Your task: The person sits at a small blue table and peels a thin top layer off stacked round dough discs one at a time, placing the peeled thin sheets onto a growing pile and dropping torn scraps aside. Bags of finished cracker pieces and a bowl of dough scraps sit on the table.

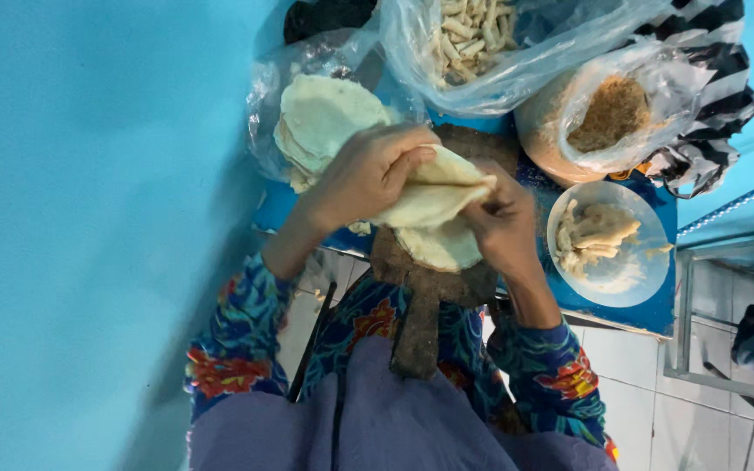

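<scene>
My left hand (368,174) and my right hand (503,222) together hold a round, pale dough sheet (434,205), folded over itself, above a dark, crumb-coated wooden paddle board (421,292) whose handle points toward me. The left hand's fingers curl over the sheet's top fold; the right hand pinches its right edge. Just beyond the left hand, a stack of more flat dough rounds (329,118) lies on clear plastic.
A clear bag of pale stick-shaped pieces (473,35) sits at the back. A bag of brown crumbs (608,113) stands at the right. A white bowl (647,257) of batter-coated pieces rests on the blue table (647,310). A turquoise wall fills the left; tiled floor shows below.
</scene>
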